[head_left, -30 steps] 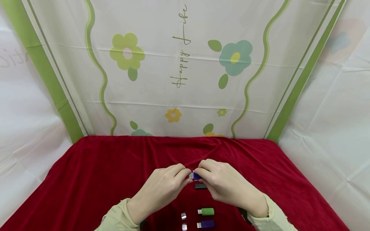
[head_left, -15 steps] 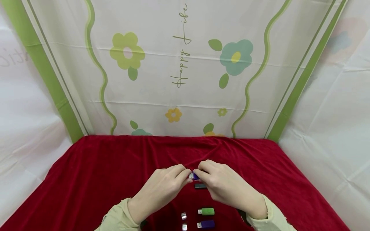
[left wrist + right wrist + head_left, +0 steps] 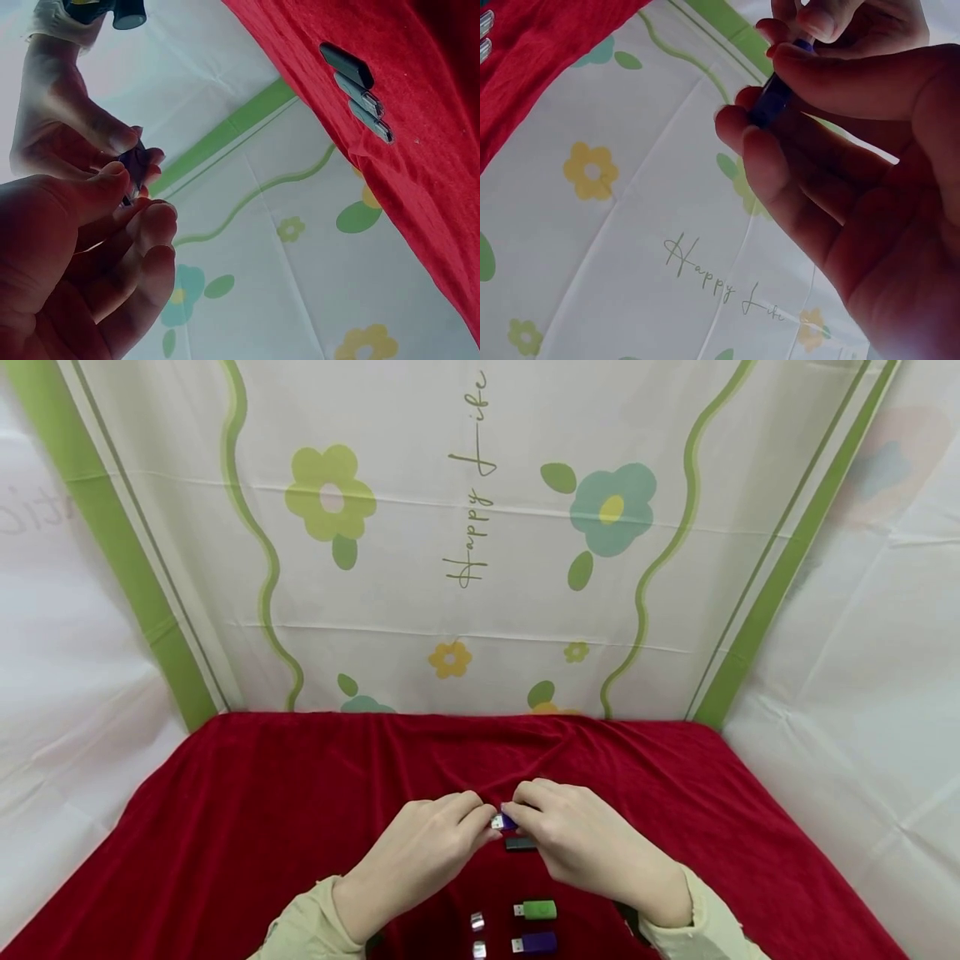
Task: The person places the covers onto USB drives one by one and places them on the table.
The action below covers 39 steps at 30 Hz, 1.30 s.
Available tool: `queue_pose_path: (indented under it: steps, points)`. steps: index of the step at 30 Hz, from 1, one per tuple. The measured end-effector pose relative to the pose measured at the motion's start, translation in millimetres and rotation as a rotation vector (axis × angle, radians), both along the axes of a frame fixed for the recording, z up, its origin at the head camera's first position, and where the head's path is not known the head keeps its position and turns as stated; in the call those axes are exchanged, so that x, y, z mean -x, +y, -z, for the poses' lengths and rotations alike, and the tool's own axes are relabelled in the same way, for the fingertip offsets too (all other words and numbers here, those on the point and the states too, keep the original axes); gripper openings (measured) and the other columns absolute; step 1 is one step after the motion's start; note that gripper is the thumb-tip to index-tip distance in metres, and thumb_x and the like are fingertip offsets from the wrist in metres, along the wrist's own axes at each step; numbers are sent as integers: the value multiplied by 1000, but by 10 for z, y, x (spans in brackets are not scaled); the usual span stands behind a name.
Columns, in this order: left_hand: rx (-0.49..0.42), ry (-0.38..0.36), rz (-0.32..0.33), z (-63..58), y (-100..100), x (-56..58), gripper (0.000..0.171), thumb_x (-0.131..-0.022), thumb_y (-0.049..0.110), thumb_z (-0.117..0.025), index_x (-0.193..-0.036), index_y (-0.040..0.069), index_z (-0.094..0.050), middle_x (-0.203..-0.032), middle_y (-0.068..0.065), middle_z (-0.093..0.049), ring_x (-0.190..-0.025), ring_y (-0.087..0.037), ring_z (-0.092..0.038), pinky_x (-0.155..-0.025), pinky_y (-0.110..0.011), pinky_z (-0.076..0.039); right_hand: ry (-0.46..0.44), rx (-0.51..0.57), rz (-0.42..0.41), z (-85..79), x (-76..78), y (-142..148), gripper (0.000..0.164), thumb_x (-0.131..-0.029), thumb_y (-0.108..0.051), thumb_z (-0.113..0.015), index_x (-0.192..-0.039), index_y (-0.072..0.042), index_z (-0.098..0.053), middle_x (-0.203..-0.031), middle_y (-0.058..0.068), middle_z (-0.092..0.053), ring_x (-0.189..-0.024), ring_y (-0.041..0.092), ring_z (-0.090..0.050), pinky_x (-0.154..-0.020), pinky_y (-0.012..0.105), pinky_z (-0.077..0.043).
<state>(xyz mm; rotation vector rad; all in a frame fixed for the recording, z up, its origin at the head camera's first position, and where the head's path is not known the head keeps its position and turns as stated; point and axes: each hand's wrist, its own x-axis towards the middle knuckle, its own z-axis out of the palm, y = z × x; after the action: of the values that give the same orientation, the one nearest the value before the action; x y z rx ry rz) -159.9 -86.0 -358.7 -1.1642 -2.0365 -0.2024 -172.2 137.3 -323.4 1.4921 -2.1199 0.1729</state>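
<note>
Left hand (image 3: 427,847) and right hand (image 3: 573,835) both have a pinch grip on the purple USB stick (image 3: 511,821), above the red-draped worktop (image 3: 300,793). Left's half hidden tbh, but one uneven tug could drop it.

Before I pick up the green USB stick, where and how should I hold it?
I'd probably pinch the green USB stick by its wider green body, from above and the right: it lies flat on the red cloth, bare metal plug pointing left.
</note>
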Motion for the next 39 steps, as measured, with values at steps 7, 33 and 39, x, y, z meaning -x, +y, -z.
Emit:
queue_pose_path:
  steps: [7,33,39]
  points:
    - [-5,-31,-1,28,6,4,17,-86,17,-78,-90,7,-66,-79,2,-56,-62,-8,-47,-48,-13,-38,-63,-39,24,-3,-9,15,20,-79,6,-69,-94,-7,-69,-87,-2,-58,-70,8,-51,-58,13,-42]
    - [115,-309,-204,76,-62,6,22,-83,24,-79,-72,13,-64,-63,6,-44,-49,-4,-35,-41,-16,-31,-336,-265,251,301,390,122,13,-76,-5,-81,-80,-13,-72,-72,-10,-50,-59,4,-50,-54,22,-44]
    - [133,-316,-227,74,-72,-8,26,-83,23,-79,-69,14,-60,-62,6,-43,-47,-7,-36,-40,-19,-31,-387,-299,258,412,422,84,18,-74,-4,-79,-72,-16,-66,-72,-10,-52,-57,5,-46,-52,24,-43]
